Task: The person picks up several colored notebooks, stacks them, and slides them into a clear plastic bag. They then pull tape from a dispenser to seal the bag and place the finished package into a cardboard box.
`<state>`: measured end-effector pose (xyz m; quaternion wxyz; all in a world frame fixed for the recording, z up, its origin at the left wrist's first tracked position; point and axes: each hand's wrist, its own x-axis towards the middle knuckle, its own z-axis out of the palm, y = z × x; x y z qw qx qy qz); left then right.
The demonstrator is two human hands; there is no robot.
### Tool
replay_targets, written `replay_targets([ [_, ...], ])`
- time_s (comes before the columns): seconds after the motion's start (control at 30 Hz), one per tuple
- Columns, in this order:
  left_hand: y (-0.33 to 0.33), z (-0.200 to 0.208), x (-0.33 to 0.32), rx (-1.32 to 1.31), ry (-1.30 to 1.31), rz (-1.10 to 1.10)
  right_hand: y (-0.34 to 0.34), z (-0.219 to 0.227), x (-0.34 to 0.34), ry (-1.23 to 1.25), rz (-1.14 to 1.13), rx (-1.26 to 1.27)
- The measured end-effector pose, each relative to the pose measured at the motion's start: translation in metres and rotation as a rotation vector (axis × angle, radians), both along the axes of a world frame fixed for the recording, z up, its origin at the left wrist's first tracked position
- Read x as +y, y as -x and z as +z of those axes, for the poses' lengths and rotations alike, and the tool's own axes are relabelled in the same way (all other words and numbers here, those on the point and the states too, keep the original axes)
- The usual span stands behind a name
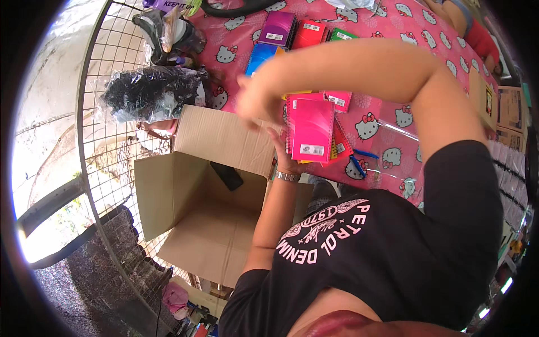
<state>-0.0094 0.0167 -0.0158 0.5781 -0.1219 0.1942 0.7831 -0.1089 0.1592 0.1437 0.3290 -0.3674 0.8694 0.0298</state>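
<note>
I observe the left hand (pixel 286 159) gripping the notebook stack (pixel 313 128) at the table (pixel 384 132) edge, beside the open carton (pixel 210 238). The right hand (pixel 261 98) is blurred; I cannot determine its closure.

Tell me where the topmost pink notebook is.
In the head view, the pink spiral notebook lies just above and right of centre, on other notebooks, beside the left hand; the open cardboard box stands to its lower left.
</note>
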Motion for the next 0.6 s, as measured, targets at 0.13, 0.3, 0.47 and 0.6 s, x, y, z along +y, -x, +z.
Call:
replay_targets([
  [0.13,-0.008,0.007,-0.021,0.172,0.096,-0.166,0.026,-0.049,0.078,0.116,-0.661,0.242],
  [0.3,-0.027,0.035,-0.022,0.165,0.113,-0.278,-0.036,-0.156,0.141,0.386,-1.134,0.406],
  [0.47,-0.039,0.036,-0.027,0.122,0.082,-0.374,-0.038,-0.191,0.166,0.863,-1.106,0.390],
  [0.6,-0.054,0.037,-0.036,0.028,0.148,-0.346,-0.040,-0.169,0.163,0.966,-1.403,-0.029],
])
